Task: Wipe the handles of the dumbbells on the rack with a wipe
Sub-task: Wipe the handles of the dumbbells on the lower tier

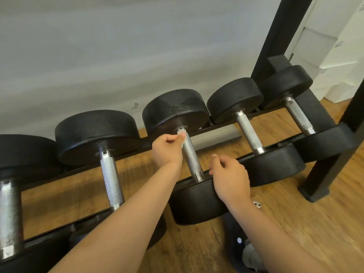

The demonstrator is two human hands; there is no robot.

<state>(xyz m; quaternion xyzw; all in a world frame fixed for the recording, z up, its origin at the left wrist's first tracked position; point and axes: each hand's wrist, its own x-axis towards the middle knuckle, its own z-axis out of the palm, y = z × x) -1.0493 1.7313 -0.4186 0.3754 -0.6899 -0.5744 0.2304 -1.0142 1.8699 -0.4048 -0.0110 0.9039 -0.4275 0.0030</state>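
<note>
Pinching a white wipe [180,137] in left hand [167,149] fingertips against the middle dumbbell's knurled handle [192,154]; right hand [229,177] rests loosely curled, empty, on its near head [197,201].

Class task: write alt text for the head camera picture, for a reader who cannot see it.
A person's left hand presses a small white wipe against the far end of a dumbbell handle, while the right hand rests on that dumbbell's near weight. Five dumbbells lie side by side on a black rack above a wooden floor.

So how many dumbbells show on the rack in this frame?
5, left to right: one cut by the left edge, the second, the middle one where the left hand holds the wipe, the fourth, the fifth. More may lie outside the frame.
</note>
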